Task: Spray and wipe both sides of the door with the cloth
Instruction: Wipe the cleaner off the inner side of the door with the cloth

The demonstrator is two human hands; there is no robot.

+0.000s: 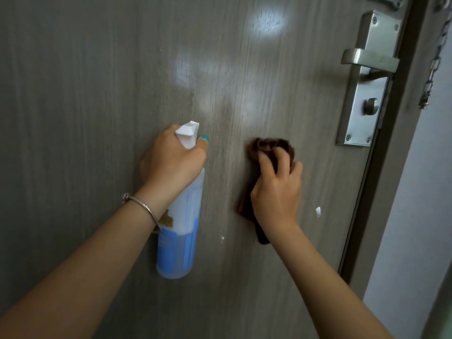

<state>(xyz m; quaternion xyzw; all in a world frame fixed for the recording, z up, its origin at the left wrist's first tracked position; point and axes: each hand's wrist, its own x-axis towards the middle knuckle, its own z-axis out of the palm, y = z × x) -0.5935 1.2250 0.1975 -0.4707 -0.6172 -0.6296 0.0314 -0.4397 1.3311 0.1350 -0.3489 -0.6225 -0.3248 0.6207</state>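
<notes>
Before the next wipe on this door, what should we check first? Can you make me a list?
1. Cloth held firmly: ok. The right hand grips the bunched brown cloth.
2. Cloth against the door: cannot tell; it looks pressed to the surface, but contact is not plain.
3. Spray bottle secure: ok. The left hand holds its neck, a finger at the trigger.
4. Liquid left: ok. Blue liquid fills the lower part of the bottle.
5. Door wet enough: ok. Shiny patches show above the hands.
6. Door handle out of the way: ok, it sits up and to the right of the cloth.
</notes>
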